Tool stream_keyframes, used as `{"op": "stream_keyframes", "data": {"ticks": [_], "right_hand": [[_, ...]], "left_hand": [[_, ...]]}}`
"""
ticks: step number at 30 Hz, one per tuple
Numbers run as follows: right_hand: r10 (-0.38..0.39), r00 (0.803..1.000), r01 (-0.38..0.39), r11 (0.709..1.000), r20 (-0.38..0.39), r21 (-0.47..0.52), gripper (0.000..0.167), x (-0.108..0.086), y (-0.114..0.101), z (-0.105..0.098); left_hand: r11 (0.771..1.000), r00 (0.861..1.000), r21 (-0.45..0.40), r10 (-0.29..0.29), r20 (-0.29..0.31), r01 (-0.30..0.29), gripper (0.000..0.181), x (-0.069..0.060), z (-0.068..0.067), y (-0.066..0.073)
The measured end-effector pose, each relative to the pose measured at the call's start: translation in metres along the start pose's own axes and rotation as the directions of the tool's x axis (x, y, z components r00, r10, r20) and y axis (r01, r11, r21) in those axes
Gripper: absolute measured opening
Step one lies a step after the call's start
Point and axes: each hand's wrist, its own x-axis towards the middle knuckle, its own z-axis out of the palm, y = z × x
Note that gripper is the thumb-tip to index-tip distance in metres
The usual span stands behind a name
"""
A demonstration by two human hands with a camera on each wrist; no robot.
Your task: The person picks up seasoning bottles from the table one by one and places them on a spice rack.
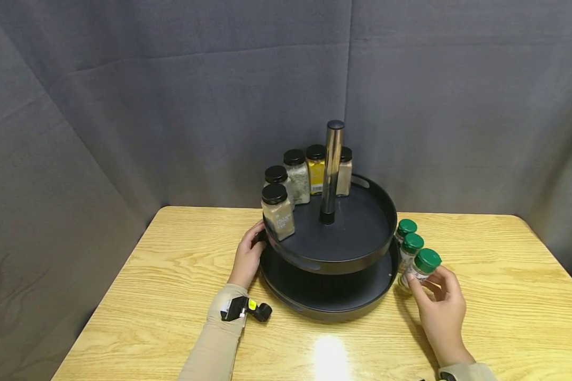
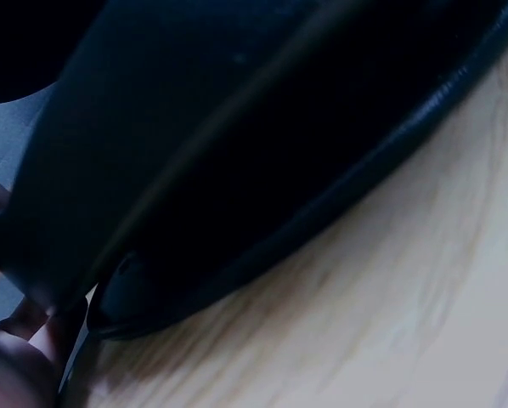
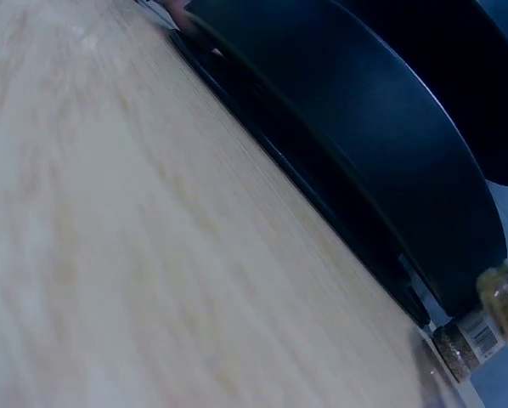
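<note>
A black two-tier turntable (image 1: 357, 233) stands on the table. At its left side my left hand (image 1: 249, 256) grips the edge of the lower tray (image 1: 310, 312); in the left wrist view fingers (image 2: 20, 361) show around the rim. My right hand (image 1: 442, 309) holds a small clear spice jar with a green cap (image 1: 427, 261) between thumb and fingers, just right of the lower tray. It looks slightly tilted. Two similar green-capped jars (image 1: 412, 243) (image 1: 407, 227) stand behind it. The held jar (image 3: 502, 299) shows partly at the right wrist view's edge.
On the upper tray, several black-capped square spice jars (image 1: 278, 214) line the left and back rim. A dark shiny post (image 1: 332, 174) rises from its middle. The wooden table (image 1: 181, 264) ends at a grey curtain (image 1: 195, 116) behind.
</note>
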Motion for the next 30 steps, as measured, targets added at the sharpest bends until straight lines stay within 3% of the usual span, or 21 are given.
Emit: {"op": "stream_keyframes", "data": {"ticks": [4,8,12,20,27,30], "right_hand": [[-0.124,0.992,0.124,0.99,0.0,0.065,0.042,-0.003,-0.003,0.001],[-0.229,0.973,0.227,0.958,-0.008,0.177,0.043,-0.005,-0.006,0.004],[-0.309,0.951,0.302,0.923,-0.008,0.237,0.045,-0.005,-0.01,0.007],[-0.335,0.941,0.312,0.916,0.053,0.252,0.049,-0.006,-0.019,0.01],[-0.33,0.935,0.293,0.923,0.126,0.249,0.051,-0.007,-0.023,0.012],[-0.286,0.946,0.252,0.944,0.15,0.214,0.051,-0.008,-0.026,0.012]], "left_hand": [[1.0,1.0,-0.002,0.005,-0.007,-0.005,0.044,0.006,0.0,-0.016],[1.0,0.999,-0.001,0.025,-0.023,-0.025,0.045,0.014,0.001,-0.04],[0.999,0.999,-0.005,0.034,-0.029,-0.034,0.045,0.015,0.001,-0.043],[1.0,1.0,-0.006,0.018,-0.025,-0.018,0.044,0.013,0.002,-0.037],[1.0,1.0,-0.008,0.006,-0.006,-0.006,0.043,0.001,0.001,-0.004],[1.0,1.0,-0.009,0.005,-0.006,-0.005,0.043,0.0,0.001,-0.002]]}}
